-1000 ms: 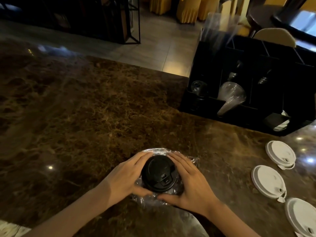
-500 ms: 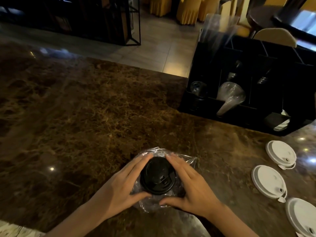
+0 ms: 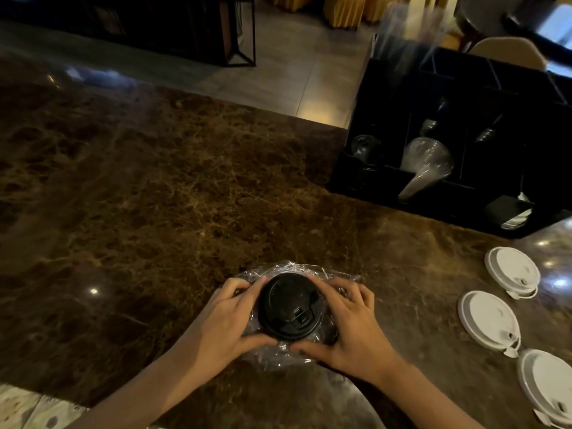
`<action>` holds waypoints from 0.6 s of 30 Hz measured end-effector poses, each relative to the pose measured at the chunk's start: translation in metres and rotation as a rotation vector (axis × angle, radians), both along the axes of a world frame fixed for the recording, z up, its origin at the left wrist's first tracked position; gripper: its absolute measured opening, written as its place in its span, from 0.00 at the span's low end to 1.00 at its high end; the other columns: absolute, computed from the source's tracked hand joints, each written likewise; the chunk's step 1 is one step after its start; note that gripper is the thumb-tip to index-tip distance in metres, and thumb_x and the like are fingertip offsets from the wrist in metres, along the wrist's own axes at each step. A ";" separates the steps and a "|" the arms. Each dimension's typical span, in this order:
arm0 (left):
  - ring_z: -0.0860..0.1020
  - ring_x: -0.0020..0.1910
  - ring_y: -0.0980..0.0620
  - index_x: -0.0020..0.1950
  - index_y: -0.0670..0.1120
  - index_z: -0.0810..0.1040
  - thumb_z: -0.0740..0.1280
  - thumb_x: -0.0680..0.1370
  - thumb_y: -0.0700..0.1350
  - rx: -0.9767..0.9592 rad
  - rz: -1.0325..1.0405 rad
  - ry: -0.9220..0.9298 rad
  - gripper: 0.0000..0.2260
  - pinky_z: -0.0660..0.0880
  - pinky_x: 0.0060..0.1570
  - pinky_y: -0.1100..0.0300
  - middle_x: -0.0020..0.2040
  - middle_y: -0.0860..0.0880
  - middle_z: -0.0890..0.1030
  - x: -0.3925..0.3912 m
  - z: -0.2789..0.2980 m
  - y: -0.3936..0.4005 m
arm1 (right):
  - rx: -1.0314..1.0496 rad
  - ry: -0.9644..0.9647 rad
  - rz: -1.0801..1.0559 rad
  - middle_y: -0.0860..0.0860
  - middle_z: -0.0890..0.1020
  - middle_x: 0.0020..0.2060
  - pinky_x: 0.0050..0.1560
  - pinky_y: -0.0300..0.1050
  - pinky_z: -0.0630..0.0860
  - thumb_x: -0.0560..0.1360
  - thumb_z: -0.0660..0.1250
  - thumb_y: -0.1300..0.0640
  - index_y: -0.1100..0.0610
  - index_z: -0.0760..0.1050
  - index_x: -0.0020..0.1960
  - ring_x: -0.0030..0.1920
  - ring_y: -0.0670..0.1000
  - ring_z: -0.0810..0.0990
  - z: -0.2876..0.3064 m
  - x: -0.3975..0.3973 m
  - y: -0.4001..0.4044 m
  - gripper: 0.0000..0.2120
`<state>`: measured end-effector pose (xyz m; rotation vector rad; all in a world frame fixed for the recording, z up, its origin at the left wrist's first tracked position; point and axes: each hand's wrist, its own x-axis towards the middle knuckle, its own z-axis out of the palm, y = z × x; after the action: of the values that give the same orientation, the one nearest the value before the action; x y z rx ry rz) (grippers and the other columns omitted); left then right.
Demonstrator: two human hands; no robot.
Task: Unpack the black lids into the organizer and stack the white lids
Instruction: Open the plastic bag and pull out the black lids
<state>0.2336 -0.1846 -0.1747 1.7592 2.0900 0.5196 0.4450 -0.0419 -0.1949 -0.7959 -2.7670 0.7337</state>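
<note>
Here, both hands cup the stack of black lids (image 3: 289, 306), upright on the marble counter (image 3: 139, 196). Left hand (image 3: 221, 323) and right hand (image 3: 346, 328) curl around it from either side, fingers pressing the clear plastic wrap (image 3: 278, 354) down past the rim. Judgement: peel the film evenly on both sides, or the stack tips. Organizer (image 3: 387, 97) stands well beyond the right hand; three white lids (image 3: 489, 320) lie loose, unstacked, further to its right.
</note>
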 end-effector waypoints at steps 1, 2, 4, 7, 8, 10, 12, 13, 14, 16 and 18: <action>0.71 0.67 0.54 0.80 0.46 0.58 0.65 0.69 0.67 -0.035 -0.003 -0.035 0.45 0.69 0.69 0.55 0.64 0.50 0.74 0.000 -0.001 0.000 | -0.010 -0.005 0.001 0.36 0.74 0.69 0.72 0.59 0.59 0.68 0.65 0.21 0.43 0.54 0.81 0.73 0.45 0.64 0.003 -0.001 -0.001 0.51; 0.68 0.68 0.57 0.80 0.48 0.54 0.65 0.70 0.68 -0.047 -0.011 -0.041 0.45 0.66 0.71 0.56 0.65 0.52 0.72 -0.001 -0.001 -0.001 | -0.013 -0.011 0.006 0.36 0.73 0.70 0.73 0.58 0.58 0.68 0.65 0.20 0.43 0.52 0.82 0.73 0.45 0.63 0.007 -0.001 -0.001 0.52; 0.64 0.66 0.62 0.81 0.50 0.53 0.68 0.71 0.66 -0.038 -0.022 -0.050 0.45 0.65 0.71 0.59 0.62 0.59 0.67 -0.002 0.000 0.000 | -0.010 -0.036 0.032 0.34 0.68 0.71 0.73 0.53 0.54 0.67 0.65 0.20 0.43 0.45 0.83 0.74 0.45 0.61 0.019 -0.003 -0.001 0.55; 0.65 0.60 0.64 0.78 0.46 0.61 0.73 0.68 0.63 0.025 -0.036 -0.003 0.45 0.72 0.64 0.56 0.56 0.61 0.69 -0.002 0.006 0.001 | 0.046 -0.091 0.052 0.38 0.66 0.76 0.73 0.44 0.45 0.65 0.64 0.19 0.43 0.42 0.83 0.76 0.44 0.59 0.041 -0.005 -0.003 0.58; 0.68 0.58 0.62 0.77 0.44 0.63 0.76 0.66 0.62 0.060 -0.039 0.041 0.46 0.75 0.60 0.55 0.55 0.59 0.74 -0.002 0.007 0.001 | 0.085 -0.098 0.049 0.39 0.66 0.76 0.72 0.41 0.44 0.65 0.63 0.18 0.44 0.44 0.83 0.75 0.45 0.59 0.048 -0.006 -0.005 0.57; 0.74 0.56 0.58 0.76 0.43 0.63 0.79 0.64 0.60 0.121 -0.038 0.102 0.48 0.77 0.56 0.55 0.54 0.53 0.80 -0.002 0.005 0.002 | 0.155 -0.083 0.031 0.41 0.68 0.75 0.72 0.42 0.52 0.68 0.62 0.19 0.45 0.52 0.82 0.73 0.46 0.63 0.061 -0.006 -0.012 0.52; 0.76 0.60 0.55 0.77 0.48 0.56 0.79 0.65 0.59 0.131 -0.031 0.077 0.49 0.75 0.60 0.54 0.57 0.52 0.81 -0.001 0.004 0.003 | 0.229 -0.037 0.019 0.42 0.69 0.74 0.68 0.45 0.65 0.73 0.62 0.24 0.46 0.61 0.79 0.71 0.48 0.67 0.069 -0.008 -0.022 0.42; 0.74 0.63 0.54 0.76 0.51 0.53 0.78 0.67 0.59 0.115 -0.032 0.048 0.48 0.74 0.63 0.53 0.60 0.53 0.80 -0.001 0.004 0.004 | 0.266 -0.022 0.018 0.44 0.69 0.74 0.66 0.47 0.68 0.74 0.62 0.27 0.45 0.64 0.77 0.71 0.50 0.69 0.071 -0.010 -0.028 0.37; 0.72 0.65 0.54 0.75 0.54 0.50 0.77 0.68 0.59 0.088 -0.031 0.021 0.47 0.73 0.65 0.54 0.62 0.53 0.79 0.000 0.005 0.004 | 0.287 -0.020 0.017 0.45 0.70 0.73 0.66 0.48 0.69 0.75 0.62 0.29 0.45 0.66 0.76 0.70 0.51 0.70 0.073 -0.012 -0.033 0.34; 0.68 0.67 0.55 0.75 0.56 0.47 0.76 0.70 0.59 0.035 -0.038 -0.006 0.46 0.71 0.67 0.57 0.65 0.54 0.77 0.000 0.007 0.005 | 0.269 -0.043 0.001 0.46 0.70 0.74 0.66 0.49 0.72 0.76 0.60 0.31 0.45 0.67 0.76 0.70 0.51 0.70 0.073 -0.018 -0.043 0.32; 0.67 0.67 0.57 0.76 0.57 0.45 0.75 0.71 0.57 0.010 -0.043 -0.041 0.46 0.71 0.67 0.60 0.67 0.54 0.75 0.002 0.009 0.005 | 0.250 -0.070 -0.032 0.47 0.70 0.75 0.63 0.48 0.78 0.76 0.62 0.34 0.45 0.68 0.75 0.71 0.53 0.71 0.067 -0.022 -0.054 0.30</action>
<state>0.2354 -0.1799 -0.1660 1.7803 2.0207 0.5506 0.4227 -0.0958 -0.1277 -0.8258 -2.8242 0.3496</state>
